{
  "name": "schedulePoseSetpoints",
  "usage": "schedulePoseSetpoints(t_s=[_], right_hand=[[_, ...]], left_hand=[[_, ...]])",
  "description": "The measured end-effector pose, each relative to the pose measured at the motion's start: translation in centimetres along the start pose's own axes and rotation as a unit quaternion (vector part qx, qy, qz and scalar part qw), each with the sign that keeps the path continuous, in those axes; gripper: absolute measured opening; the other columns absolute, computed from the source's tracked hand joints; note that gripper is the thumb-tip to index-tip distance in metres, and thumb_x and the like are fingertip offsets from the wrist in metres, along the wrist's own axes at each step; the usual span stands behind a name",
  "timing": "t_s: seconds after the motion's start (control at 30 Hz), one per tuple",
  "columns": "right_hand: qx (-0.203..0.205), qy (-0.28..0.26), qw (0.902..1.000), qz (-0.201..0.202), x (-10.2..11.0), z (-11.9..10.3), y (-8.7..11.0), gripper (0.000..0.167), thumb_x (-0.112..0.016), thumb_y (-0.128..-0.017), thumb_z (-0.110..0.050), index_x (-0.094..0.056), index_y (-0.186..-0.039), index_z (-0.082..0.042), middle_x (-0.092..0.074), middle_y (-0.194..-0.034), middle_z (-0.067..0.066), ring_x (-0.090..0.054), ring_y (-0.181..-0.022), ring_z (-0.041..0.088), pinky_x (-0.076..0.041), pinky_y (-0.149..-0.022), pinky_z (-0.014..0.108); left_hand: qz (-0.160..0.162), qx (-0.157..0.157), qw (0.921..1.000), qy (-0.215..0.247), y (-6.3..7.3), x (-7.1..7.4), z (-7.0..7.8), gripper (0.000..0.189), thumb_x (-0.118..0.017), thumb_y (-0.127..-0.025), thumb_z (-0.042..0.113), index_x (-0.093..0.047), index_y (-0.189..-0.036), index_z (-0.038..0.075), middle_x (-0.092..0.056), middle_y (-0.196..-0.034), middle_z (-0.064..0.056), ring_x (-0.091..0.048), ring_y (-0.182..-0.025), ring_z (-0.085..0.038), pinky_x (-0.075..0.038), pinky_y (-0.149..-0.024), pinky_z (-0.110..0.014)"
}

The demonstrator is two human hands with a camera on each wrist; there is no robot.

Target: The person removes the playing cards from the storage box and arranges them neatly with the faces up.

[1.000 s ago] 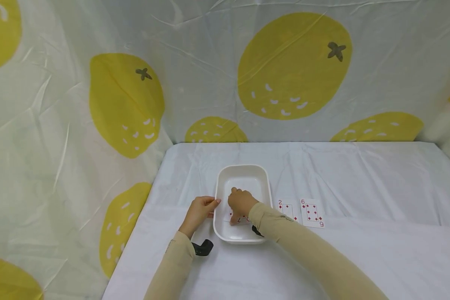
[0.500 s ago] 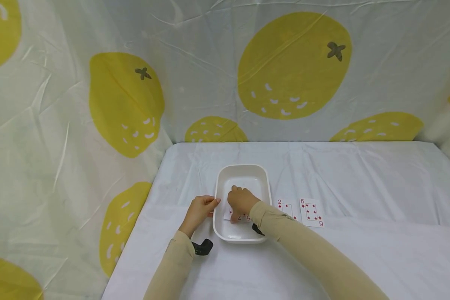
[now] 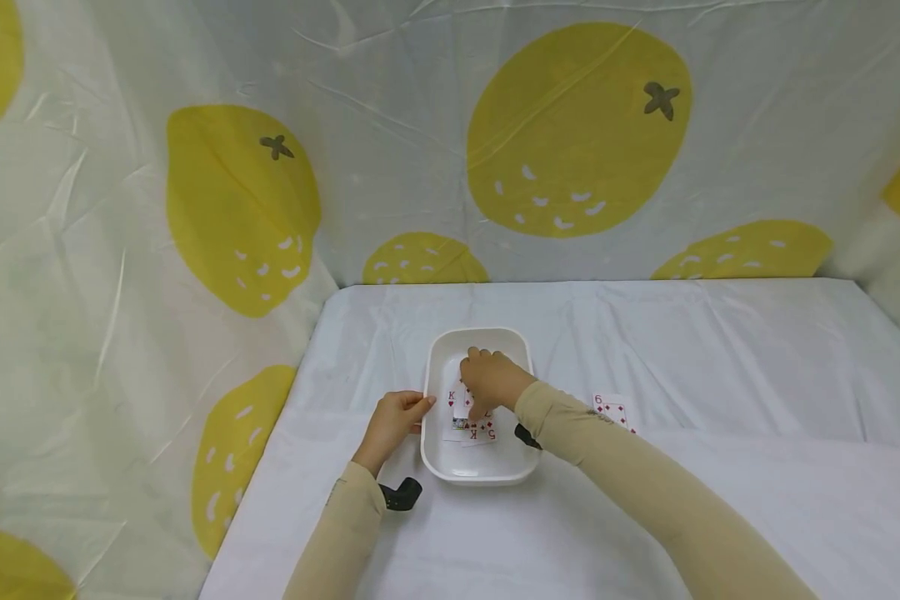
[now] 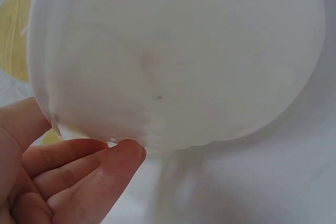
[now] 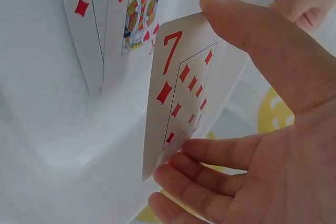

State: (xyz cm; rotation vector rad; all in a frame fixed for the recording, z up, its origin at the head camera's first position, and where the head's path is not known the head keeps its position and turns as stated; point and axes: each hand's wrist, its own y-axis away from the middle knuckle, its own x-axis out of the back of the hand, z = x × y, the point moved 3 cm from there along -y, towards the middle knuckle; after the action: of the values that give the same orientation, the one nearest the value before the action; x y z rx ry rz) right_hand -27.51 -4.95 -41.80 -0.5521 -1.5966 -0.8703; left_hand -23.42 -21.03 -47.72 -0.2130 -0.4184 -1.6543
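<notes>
A white tray (image 3: 480, 480) stands on the cloth-covered table. At its left rim my left hand (image 3: 386, 425) pinches the edge between thumb and fingers, seen close up in the left wrist view. Over the tray my right hand (image 3: 492, 383) holds a seven of diamonds (image 5: 181, 98), thumb at one end and fingertips at the other; the card stands tilted on edge in the right wrist view. Beneath it in the tray lie a king of hearts (image 5: 137, 22) and, partly covered by it, a five of diamonds (image 5: 79, 22).
A six of diamonds (image 3: 610, 408) lies face up on the white cloth (image 3: 720, 367) to the right of the tray, partly hidden by the right sleeve (image 3: 645, 475). A lemon-print curtain (image 3: 390, 150) closes off the back and left sides.
My right hand has lifted the seven of diamonds, uncovering the king of hearts. The two of diamonds on the table is now behind the right arm. My left hand stays at the rim.
</notes>
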Motion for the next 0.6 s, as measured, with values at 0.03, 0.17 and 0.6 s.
schedulePoseSetpoints(t_s=[0.03,0.17,0.6], right_hand=[[0.000,0.000,1.0000,0.000,0.4,0.3,0.3,0.058,-0.080,-0.061,-0.042,-0.055,-0.096,-0.004,-0.045,-0.090,0.006,-0.046,-0.082,0.019,-0.044,-0.076,0.034],[-0.003,-0.014,0.9999,-0.003,1.6,1.6,1.4,0.071,-0.080,-0.062,-0.041,-0.052,-0.111,0.003,-0.046,-0.096,0.010,-0.046,-0.085,0.022,-0.043,-0.079,0.036],[-0.022,-0.025,0.9992,0.020,2.4,7.2,6.0,0.078,-0.080,-0.060,-0.031,-0.045,-0.116,0.011,-0.044,-0.097,0.015,-0.046,-0.084,0.026,-0.047,-0.078,0.039]], left_hand=[[0.000,0.002,1.0000,0.002,0.0,0.0,0.0,0.035,-0.060,-0.087,0.024,-0.063,-0.104,-0.005,-0.064,-0.095,-0.018,-0.064,-0.077,-0.027,-0.055,-0.062,-0.029],[0.002,0.003,1.0000,-0.004,0.0,0.1,0.1,0.034,-0.060,-0.088,0.024,-0.063,-0.105,-0.005,-0.064,-0.095,-0.018,-0.065,-0.076,-0.026,-0.054,-0.061,-0.028],[0.004,0.011,0.9999,-0.003,-0.1,0.0,0.0,0.034,-0.061,-0.087,0.024,-0.063,-0.106,-0.005,-0.064,-0.096,-0.017,-0.063,-0.079,-0.024,-0.054,-0.062,-0.028]])
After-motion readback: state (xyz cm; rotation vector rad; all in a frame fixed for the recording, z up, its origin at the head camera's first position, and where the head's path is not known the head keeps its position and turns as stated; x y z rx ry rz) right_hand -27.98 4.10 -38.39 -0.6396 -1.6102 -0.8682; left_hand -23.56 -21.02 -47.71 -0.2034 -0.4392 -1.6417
